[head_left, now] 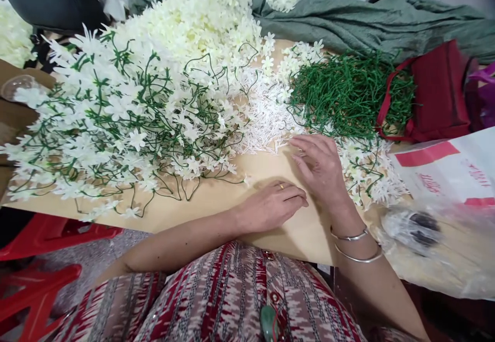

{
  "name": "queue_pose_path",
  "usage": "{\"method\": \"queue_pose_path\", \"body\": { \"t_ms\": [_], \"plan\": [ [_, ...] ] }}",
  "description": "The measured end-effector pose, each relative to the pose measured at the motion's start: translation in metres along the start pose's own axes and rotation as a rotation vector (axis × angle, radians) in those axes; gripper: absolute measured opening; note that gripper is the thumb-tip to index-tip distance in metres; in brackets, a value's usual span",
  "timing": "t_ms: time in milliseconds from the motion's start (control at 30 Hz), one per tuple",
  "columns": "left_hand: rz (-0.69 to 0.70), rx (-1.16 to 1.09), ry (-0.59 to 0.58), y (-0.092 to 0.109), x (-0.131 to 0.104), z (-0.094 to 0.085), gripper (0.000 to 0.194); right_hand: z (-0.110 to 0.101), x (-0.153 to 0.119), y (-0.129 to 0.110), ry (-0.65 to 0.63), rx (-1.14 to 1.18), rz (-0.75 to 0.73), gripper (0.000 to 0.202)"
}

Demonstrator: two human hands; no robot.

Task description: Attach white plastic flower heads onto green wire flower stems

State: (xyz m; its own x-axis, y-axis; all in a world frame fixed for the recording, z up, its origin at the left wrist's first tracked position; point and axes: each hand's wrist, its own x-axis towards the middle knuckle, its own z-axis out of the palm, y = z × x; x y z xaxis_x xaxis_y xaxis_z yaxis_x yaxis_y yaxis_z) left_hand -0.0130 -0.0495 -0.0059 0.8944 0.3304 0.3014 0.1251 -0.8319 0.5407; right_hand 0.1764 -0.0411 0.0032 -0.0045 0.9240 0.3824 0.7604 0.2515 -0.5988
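My left hand (274, 205) lies low on the table, palm down, its fingers curled together. Whatever might be under those fingers is hidden. Just above and to its right, my right hand (320, 165) is open, thumb and fingers apart, with nothing visible between them. Its fingertips are close to a spread of thin white sticks (266, 117). A large heap of white artificial flowers (137, 138) on green stems fills the left side. Behind my right hand lies a pile of bare green plastic stems (344, 94).
Pale yellow blossoms (201, 22) are heaped at the back, before a grey-green cloth (348, 25). A dark red bag (439, 94) and a printed plastic bag (456, 172) are on the right. More white flowers (356, 169) lie beside my right wrist. Red stools (50, 236) stand below left.
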Motion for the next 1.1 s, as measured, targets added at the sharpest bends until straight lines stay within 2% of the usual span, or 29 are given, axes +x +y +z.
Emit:
{"method": "queue_pose_path", "body": {
  "t_ms": [167, 333, 467, 567, 633, 833, 967, 1100],
  "plan": [
    [-0.113, -0.126, 0.097, -0.002, 0.000, -0.002, 0.021, 0.012, -0.001, -0.001, -0.144, 0.019, -0.121, 0.034],
    [-0.271, -0.148, 0.189, -0.012, -0.003, -0.014, 0.019, 0.014, -0.008, 0.004, -0.085, 0.047, -0.171, 0.019],
    [-0.356, -0.072, 0.313, -0.033, -0.006, -0.030, 0.020, 0.012, -0.012, 0.006, -0.096, 0.036, -0.186, 0.013],
    [-0.356, 0.035, 0.334, -0.049, -0.006, -0.039, 0.019, 0.012, -0.012, 0.006, -0.118, 0.052, -0.173, 0.009],
    [-0.349, 0.139, 0.340, -0.056, -0.003, -0.043, 0.018, 0.012, -0.012, 0.006, -0.088, 0.048, -0.167, 0.009],
    [-0.394, 0.359, 0.356, -0.058, 0.005, -0.043, 0.029, 0.011, -0.011, 0.004, 0.014, 0.071, -0.040, 0.010],
    [-0.429, 0.323, 0.340, -0.066, 0.009, -0.043, 0.034, 0.004, -0.007, 0.001, 0.091, 0.075, 0.131, 0.012],
    [-0.395, 0.257, 0.309, -0.075, 0.019, -0.044, 0.037, -0.003, 0.002, 0.003, 0.037, -0.005, 0.194, 0.020]
  ]
}}
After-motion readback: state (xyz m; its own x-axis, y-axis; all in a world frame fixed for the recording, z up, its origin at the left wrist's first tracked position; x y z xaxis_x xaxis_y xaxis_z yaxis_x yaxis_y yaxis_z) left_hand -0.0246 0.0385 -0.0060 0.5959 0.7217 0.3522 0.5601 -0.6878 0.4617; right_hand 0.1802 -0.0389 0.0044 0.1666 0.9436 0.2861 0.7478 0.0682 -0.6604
